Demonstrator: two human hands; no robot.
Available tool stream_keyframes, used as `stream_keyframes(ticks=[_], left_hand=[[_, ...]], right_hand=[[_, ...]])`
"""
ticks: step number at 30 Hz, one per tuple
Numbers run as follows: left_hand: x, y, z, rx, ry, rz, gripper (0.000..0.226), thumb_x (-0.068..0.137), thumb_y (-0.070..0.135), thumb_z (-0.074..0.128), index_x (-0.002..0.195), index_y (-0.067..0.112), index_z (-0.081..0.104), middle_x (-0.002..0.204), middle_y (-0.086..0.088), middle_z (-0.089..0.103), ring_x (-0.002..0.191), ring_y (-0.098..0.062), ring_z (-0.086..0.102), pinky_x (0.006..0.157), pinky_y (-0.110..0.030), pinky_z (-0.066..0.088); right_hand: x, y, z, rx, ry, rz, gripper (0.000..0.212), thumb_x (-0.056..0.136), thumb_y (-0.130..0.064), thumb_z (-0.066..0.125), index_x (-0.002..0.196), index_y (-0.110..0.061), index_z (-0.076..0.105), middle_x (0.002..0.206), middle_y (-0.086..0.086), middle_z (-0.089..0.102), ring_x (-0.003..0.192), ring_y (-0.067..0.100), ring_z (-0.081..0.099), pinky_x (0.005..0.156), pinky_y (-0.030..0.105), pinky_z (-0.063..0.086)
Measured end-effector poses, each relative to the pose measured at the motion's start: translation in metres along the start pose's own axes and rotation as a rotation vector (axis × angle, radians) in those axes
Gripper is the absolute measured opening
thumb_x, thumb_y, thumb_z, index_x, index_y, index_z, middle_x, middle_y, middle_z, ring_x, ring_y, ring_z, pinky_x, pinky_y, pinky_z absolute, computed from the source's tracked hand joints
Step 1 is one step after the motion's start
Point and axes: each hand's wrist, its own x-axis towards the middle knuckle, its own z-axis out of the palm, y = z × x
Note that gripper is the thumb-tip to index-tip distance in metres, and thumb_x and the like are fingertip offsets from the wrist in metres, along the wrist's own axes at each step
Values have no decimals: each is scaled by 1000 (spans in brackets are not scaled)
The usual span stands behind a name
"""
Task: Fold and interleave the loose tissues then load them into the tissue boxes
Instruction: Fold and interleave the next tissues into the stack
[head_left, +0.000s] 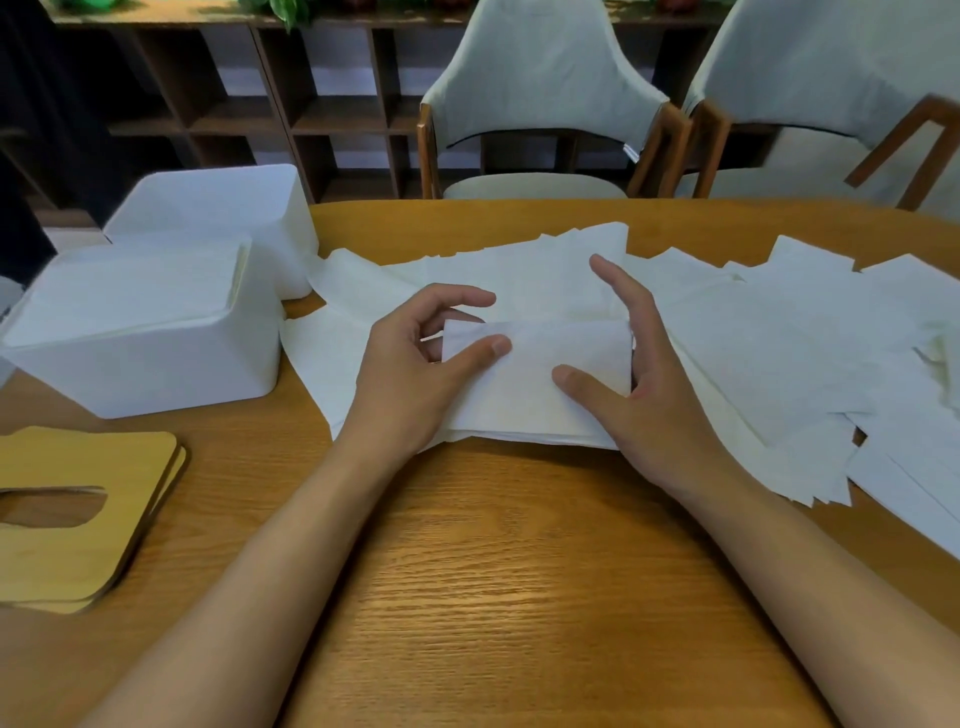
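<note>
A person squares up a folded tissue stack (540, 395) at the middle of a wooden worktop (493, 571), seen from the head camera. The left hand (410, 364) takes the stack's left end, thumb laid on top and fingers (457, 300) curled loosely at the raised edge in what looks like a light pinch. The right hand (654, 395) stands open at the stack's right end, thumb pressing the top sheet, its fingers straight along the edge and gripping nothing. Behind and to the right of the stack, loose tissues (779, 353) fan out. Left of the stack sit two white tissue boxes: the nearer box (145, 374) is already filled to the brim, and the farther box (223, 208) stands behind it. Two wooden lids (78, 519) lie closer to the camera. The paper is likely featherlight, limp and easily torn, so the stack is best squeezed gently at both short ends and kept flat and square.
</note>
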Motion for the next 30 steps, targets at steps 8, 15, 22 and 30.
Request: stream_keyframes(ticks=[8, 15, 22, 30], left_hand=[[-2, 10, -10, -93, -181, -139, 56, 94, 28, 73, 144, 38, 49, 105, 26, 73, 94, 10, 69, 71, -9, 53], [1, -3, -9, 109, -113, -24, 55, 94, 37, 74, 142, 45, 47, 103, -10, 72, 95, -22, 71, 80, -43, 61], [7, -27, -22, 714, -145, -20, 64, 97, 49, 66, 153, 37, 39, 160, 12, 42, 142, -15, 43, 109, -34, 40], [3, -21, -23, 724, -86, 58, 54, 91, 56, 70, 137, 29, 61, 129, 9, 67, 120, -11, 59, 97, -36, 51]], right_hand=[[3, -4, -12, 83, 73, -51, 75, 93, -28, 71, 150, -47, 27, 155, -35, 22, 137, -19, 20, 112, 12, 24], [1, 1, -14, -2, -56, -9, 34, 96, -25, 68, 120, -48, 67, 128, -37, 56, 120, -15, 45, 95, 5, 38], [8, 11, -22, -44, 94, 63, 34, 96, -17, 66, 117, -43, 70, 126, -35, 55, 113, -25, 41, 85, -8, 31], [9, 13, -22, -42, 110, 78, 36, 95, -15, 66, 116, -44, 70, 130, -27, 59, 115, -19, 44, 84, -5, 33]])
